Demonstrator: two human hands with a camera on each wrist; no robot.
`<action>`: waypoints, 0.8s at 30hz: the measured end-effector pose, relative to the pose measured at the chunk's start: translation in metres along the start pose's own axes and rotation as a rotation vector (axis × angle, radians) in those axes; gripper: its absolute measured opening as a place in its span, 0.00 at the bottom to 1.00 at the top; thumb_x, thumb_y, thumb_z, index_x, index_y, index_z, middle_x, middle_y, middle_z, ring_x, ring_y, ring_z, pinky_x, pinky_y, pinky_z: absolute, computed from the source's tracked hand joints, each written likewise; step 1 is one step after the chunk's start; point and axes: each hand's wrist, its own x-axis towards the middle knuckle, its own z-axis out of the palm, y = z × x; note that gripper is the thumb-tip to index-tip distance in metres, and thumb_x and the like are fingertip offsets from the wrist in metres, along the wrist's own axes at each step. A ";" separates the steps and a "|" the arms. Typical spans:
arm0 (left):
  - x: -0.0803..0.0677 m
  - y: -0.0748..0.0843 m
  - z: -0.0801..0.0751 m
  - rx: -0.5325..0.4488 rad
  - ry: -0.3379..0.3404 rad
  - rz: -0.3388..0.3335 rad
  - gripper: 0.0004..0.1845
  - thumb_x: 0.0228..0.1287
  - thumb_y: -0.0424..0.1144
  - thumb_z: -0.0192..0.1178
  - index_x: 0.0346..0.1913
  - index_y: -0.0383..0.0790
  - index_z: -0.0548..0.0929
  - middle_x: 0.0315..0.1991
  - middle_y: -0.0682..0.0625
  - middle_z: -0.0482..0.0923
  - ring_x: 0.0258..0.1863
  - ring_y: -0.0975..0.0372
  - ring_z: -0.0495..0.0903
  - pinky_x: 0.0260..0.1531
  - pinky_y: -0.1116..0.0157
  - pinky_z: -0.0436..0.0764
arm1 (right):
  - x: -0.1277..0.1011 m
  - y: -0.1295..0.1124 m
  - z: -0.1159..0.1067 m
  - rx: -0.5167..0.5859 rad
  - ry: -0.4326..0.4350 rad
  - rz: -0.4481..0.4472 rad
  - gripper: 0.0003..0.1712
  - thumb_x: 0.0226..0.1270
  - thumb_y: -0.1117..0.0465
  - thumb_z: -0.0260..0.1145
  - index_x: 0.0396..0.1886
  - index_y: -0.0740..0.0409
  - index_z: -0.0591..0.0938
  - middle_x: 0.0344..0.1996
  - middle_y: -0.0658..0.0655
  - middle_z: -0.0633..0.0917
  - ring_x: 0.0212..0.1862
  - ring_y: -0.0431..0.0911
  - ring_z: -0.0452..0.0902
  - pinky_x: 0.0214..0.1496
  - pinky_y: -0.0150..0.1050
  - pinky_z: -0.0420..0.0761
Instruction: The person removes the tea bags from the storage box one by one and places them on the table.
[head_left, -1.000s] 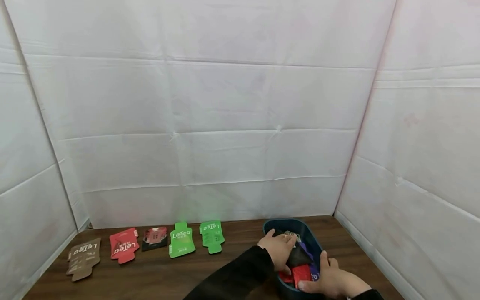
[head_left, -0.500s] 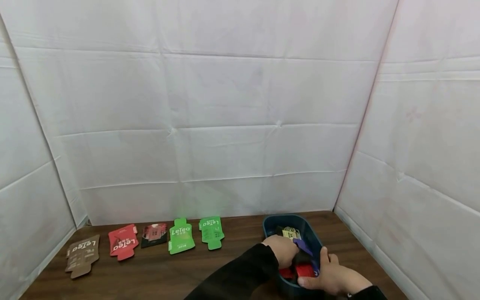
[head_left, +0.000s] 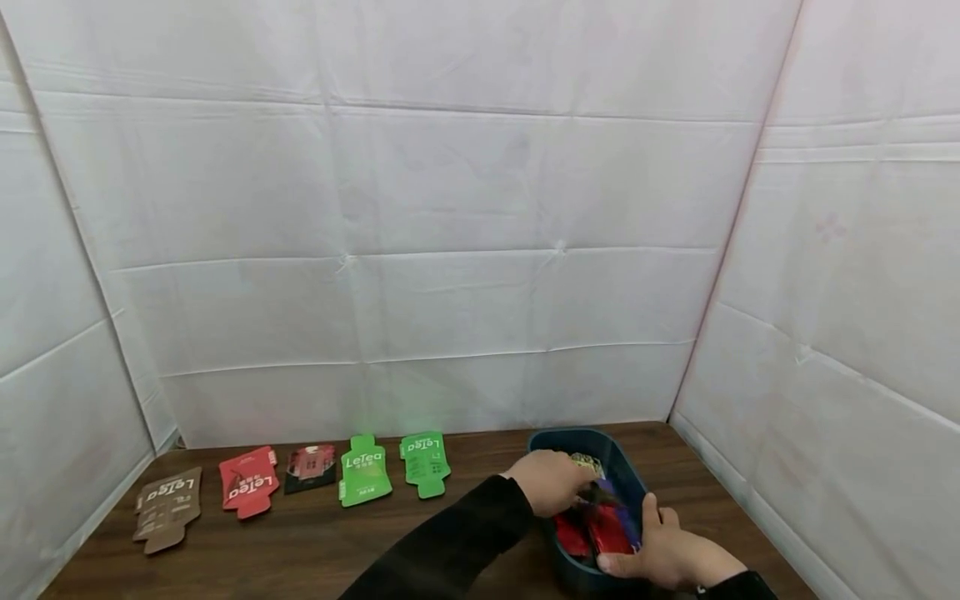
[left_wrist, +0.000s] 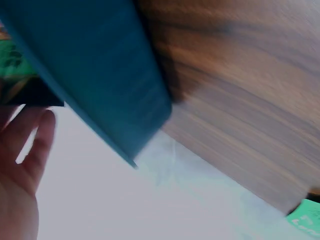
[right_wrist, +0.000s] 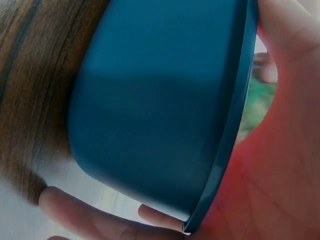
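Toward the right of the table stands a dark blue-green plastic bin (head_left: 632, 477) holding packets. My left hand (head_left: 551, 482) is over its left rim, fingers bent down, pinching a dark packet (left_wrist: 37, 94). A green patch shows beside the packet's black edge in the left wrist view; its printed face is blurred. My right hand (head_left: 671, 552) grips the bin's near right rim, thumb inside and fingers along the outer wall. Below my hands lie red packets (head_left: 607, 529), a purple packet (head_left: 627, 521) and a yellowish patterned packet (head_left: 587, 462), partly covered.
Left of the bin, a row of flat packets lies on the wooden table (head_left: 315, 550): brown (head_left: 168, 508), red (head_left: 249, 482), black-and-red (head_left: 311, 467), and two green, one bottle-shaped (head_left: 365, 471), the other farther right (head_left: 425, 464). White cloth walls (head_left: 450, 208) enclose the table.
My left hand reached down among the packets, then rose slightly and moved left with a dark packet. The packets in the bin have shifted, uncovering more red. My right hand stayed on the rim.
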 end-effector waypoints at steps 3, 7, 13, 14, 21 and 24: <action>-0.012 -0.016 -0.006 -0.119 0.211 0.010 0.05 0.76 0.41 0.56 0.40 0.48 0.81 0.30 0.60 0.78 0.28 0.73 0.76 0.32 0.75 0.73 | 0.003 0.001 0.000 -0.005 -0.009 0.010 0.81 0.50 0.22 0.66 0.72 0.83 0.39 0.63 0.90 0.51 0.59 0.82 0.61 0.55 0.73 0.65; -0.031 -0.041 -0.009 -0.308 0.407 -0.088 0.10 0.78 0.39 0.53 0.34 0.45 0.75 0.23 0.58 0.69 0.22 0.70 0.68 0.27 0.73 0.66 | 0.029 0.020 0.004 0.025 -0.018 0.039 0.85 0.43 0.19 0.67 0.74 0.80 0.39 0.64 0.89 0.51 0.61 0.83 0.56 0.54 0.74 0.65; -0.062 -0.077 -0.010 -0.573 0.511 -0.394 0.14 0.80 0.42 0.50 0.33 0.40 0.75 0.21 0.54 0.73 0.20 0.66 0.73 0.25 0.65 0.70 | 0.019 0.010 -0.001 0.022 -0.008 0.062 0.83 0.45 0.20 0.68 0.72 0.82 0.41 0.62 0.89 0.54 0.61 0.83 0.56 0.55 0.76 0.63; -0.067 -0.082 -0.010 -0.605 0.545 -0.434 0.14 0.79 0.42 0.51 0.33 0.40 0.75 0.22 0.53 0.75 0.21 0.64 0.75 0.25 0.64 0.72 | 0.010 0.003 -0.003 0.015 -0.004 0.060 0.82 0.46 0.21 0.68 0.72 0.82 0.42 0.61 0.89 0.55 0.61 0.83 0.56 0.56 0.75 0.63; -0.093 -0.105 0.001 -0.691 0.578 -0.720 0.18 0.76 0.37 0.56 0.24 0.36 0.79 0.15 0.51 0.71 0.16 0.61 0.71 0.20 0.64 0.68 | 0.007 0.000 -0.003 0.006 -0.001 0.062 0.81 0.47 0.21 0.68 0.72 0.82 0.42 0.60 0.88 0.56 0.59 0.81 0.58 0.55 0.75 0.63; -0.102 -0.109 0.008 -0.560 0.470 -0.754 0.25 0.74 0.36 0.57 0.14 0.43 0.71 0.11 0.55 0.60 0.12 0.63 0.59 0.19 0.65 0.60 | 0.017 0.006 0.001 0.015 -0.005 0.065 0.83 0.44 0.20 0.68 0.73 0.81 0.42 0.61 0.87 0.56 0.60 0.81 0.58 0.54 0.76 0.64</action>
